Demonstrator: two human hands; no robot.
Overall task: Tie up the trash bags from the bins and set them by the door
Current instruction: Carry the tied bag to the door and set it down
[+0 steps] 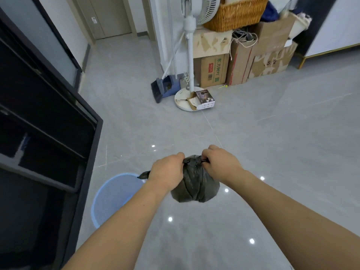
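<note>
A small, full black trash bag [195,185] hangs in the air above the grey tiled floor, held at its gathered top by both hands. My left hand [167,172] grips the left side of the bag's neck, and a loose black end sticks out past its wrist. My right hand [220,162] pinches the right side of the neck with its fingers closed on the plastic. A round blue bin [111,195] stands on the floor just left of the bag, partly hidden by my left forearm, with no bag visible in it.
A black shelf unit [48,133] lines the left side. A white standing fan [190,55], a blue broom and dustpan [165,86], stacked cardboard boxes [243,61] and a wicker basket [237,12] stand ahead. A pale door [109,16] lies down the hallway at top.
</note>
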